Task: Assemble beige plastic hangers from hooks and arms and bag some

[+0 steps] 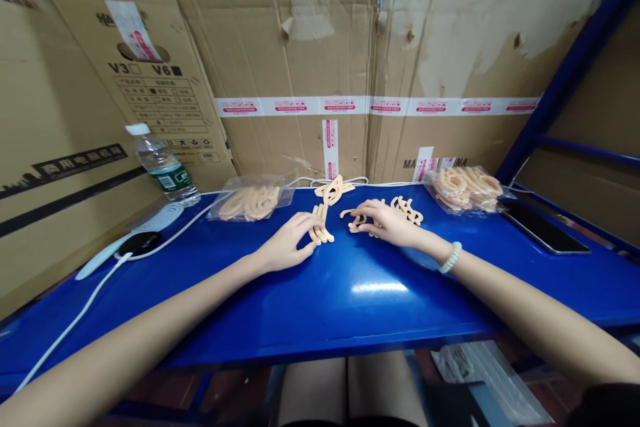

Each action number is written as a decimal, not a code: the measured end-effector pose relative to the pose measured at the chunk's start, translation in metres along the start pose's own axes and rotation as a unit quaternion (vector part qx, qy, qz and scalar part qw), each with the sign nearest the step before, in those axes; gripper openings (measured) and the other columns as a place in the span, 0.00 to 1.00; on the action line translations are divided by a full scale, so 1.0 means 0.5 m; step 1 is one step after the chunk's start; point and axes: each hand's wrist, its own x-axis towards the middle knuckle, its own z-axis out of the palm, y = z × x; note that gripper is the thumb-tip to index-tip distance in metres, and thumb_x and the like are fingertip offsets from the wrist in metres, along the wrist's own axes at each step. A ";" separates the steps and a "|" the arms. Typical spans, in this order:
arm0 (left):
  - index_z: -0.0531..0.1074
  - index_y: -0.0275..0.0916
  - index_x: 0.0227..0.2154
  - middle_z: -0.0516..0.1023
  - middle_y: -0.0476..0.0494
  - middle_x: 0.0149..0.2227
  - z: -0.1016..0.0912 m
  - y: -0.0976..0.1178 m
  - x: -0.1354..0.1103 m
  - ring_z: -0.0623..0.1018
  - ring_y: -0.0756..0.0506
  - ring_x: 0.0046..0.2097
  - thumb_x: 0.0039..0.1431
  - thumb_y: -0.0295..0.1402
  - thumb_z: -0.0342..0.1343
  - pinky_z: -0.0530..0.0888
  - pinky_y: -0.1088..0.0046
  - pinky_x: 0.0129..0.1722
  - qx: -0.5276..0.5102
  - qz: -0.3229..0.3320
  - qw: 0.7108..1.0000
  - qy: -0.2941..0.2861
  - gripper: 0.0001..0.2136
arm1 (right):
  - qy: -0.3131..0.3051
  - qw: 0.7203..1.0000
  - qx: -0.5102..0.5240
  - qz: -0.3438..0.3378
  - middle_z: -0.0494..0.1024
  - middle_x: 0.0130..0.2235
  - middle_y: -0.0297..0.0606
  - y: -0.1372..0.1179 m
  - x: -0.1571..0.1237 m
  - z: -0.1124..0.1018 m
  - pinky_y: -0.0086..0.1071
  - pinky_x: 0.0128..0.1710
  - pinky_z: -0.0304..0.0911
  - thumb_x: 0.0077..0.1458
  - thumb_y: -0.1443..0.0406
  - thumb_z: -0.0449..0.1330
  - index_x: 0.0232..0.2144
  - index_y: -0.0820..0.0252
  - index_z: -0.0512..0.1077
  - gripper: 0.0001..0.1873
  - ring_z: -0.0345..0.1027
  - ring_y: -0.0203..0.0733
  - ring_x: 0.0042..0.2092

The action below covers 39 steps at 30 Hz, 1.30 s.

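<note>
My left hand rests at the left edge of a small row of beige curved, hook-ended pieces, with its thumb and fingers closed around their near ends. My right hand reaches down over a loose pile of the same pieces. Its fingers are pinched on one curved piece, whose hooked end sticks out to the left. Part of the pile is hidden beneath that hand. Behind the row lies a crossed heap of beige pieces.
Clear bags of beige pieces lie at left and right. A water bottle, a light-coloured comb, a black round device with a white cable, and a dark phone sit on the blue table. Cardboard stands behind.
</note>
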 end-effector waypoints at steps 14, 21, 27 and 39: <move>0.44 0.40 0.72 0.44 0.38 0.73 0.028 0.030 0.021 0.45 0.36 0.73 0.71 0.52 0.40 0.49 0.46 0.70 0.083 -0.043 0.970 -0.226 0.33 | -0.084 0.986 -0.090 0.111 0.58 0.69 0.50 0.097 -0.168 -0.043 0.58 0.69 0.47 0.69 0.51 0.46 0.68 0.59 0.59 0.31 0.48 0.57 0.71; 0.46 0.41 0.71 0.45 0.37 0.73 0.032 0.007 0.031 0.47 0.36 0.73 0.71 0.51 0.41 0.51 0.47 0.69 0.085 -0.047 0.973 -0.211 0.32 | -0.066 0.984 -0.088 0.137 0.53 0.71 0.50 0.126 -0.160 -0.051 0.58 0.69 0.44 0.69 0.51 0.46 0.69 0.58 0.56 0.33 0.43 0.58 0.72; 0.57 0.35 0.67 0.57 0.33 0.70 0.028 0.001 0.057 0.56 0.36 0.71 0.69 0.44 0.47 0.52 0.46 0.69 0.063 -0.079 0.992 -0.080 0.28 | 0.027 0.986 -0.111 0.124 0.65 0.66 0.54 0.095 -0.108 -0.058 0.59 0.64 0.53 0.69 0.54 0.46 0.61 0.63 0.67 0.27 0.52 0.60 0.69; 0.67 0.31 0.57 0.73 0.27 0.57 0.056 -0.092 0.267 0.73 0.32 0.59 0.58 0.38 0.62 0.69 0.58 0.58 0.091 -0.210 0.973 -0.030 0.26 | 0.143 0.983 -0.107 0.050 0.75 0.28 0.39 -0.014 -0.059 -0.017 0.33 0.34 0.58 0.68 0.60 0.50 0.30 0.61 0.74 0.18 0.67 0.41 0.31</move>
